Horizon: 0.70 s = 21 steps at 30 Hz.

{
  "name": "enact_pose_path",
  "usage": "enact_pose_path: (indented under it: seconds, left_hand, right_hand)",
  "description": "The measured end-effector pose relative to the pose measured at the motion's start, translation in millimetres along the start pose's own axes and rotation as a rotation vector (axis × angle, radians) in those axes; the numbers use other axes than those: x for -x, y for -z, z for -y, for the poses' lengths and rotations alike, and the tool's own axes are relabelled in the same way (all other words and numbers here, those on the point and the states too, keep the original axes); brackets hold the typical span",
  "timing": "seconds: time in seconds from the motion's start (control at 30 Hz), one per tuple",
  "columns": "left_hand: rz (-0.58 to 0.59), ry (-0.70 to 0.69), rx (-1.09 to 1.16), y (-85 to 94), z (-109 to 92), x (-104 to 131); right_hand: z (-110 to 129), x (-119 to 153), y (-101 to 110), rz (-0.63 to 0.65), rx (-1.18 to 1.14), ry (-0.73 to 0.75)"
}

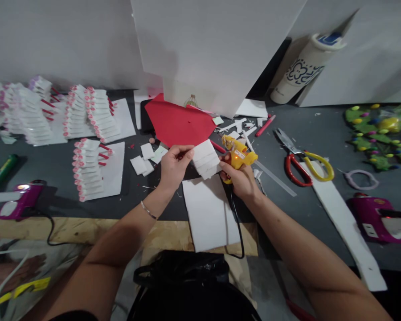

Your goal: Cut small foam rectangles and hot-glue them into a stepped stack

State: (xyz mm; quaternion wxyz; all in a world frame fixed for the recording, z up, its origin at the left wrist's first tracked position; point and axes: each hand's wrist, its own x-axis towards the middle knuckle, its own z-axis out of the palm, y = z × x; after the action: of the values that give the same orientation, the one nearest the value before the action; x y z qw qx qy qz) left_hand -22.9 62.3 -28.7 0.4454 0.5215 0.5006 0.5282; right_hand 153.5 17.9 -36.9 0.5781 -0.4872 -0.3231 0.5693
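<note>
My left hand [175, 167] pinches the left edge of a small stack of layered white foam pieces [206, 159]. My right hand [239, 176] is wrapped round a yellow glue gun [239, 157] with a small orange light, and its fingertips meet the right edge of the stack. Under the hands lies a larger white foam sheet [209, 214], overhanging the table's front edge. Small white squares [143, 162] lie left of my left hand. Behind the stack is a red sheet [183, 125].
Red-and-yellow scissors [299, 160] lie to the right, near a long white strip [347, 227]. Rows of white pieces with pink ends [88, 169] stand left. A patterned bottle [304, 69] leans behind. A black cord [239, 232] hangs from the glue gun.
</note>
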Motion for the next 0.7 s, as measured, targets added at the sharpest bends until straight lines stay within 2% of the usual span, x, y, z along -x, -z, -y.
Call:
enact_pose_path:
  seconds: [0.2,0.47,0.7]
  left_hand:
    - [0.013,0.035,0.037,0.3,-4,-1]
    - [0.042,0.207,0.233,0.1,0,-8]
    - [-0.07,0.264,0.28,10.8,-5,-19]
  right_hand:
    - [0,0,0,-0.01,0.001,0.012]
    - [2,1,-1,0.01,0.0,-0.006]
    - [-1,0,2,-0.004,-0.02,0.015]
